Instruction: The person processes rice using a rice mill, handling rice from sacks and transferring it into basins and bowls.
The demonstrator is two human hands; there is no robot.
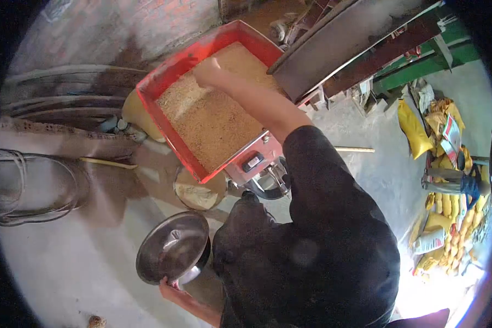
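My left hand (170,287) grips the lower rim of a wide, shiny metal bowl (157,261), which is tilted so its dark inside shows. No contents can be made out in the bowl. My right arm reaches across a square red hopper (156,127) filled with tan, grain-like material (218,123). Over the far part of that material is my right hand (206,74); it is blurred, and its fingers cannot be made out clearly. A pale streak shows on the grain near it.
Under the hopper sit a red machine body with a black switch (252,161) and a round container of pale powder (199,195). Coiled hose (33,188) lies at left. Dark metal machinery (344,44) stands upper right. A person (454,183) is near yellow sacks (448,229) at far right.
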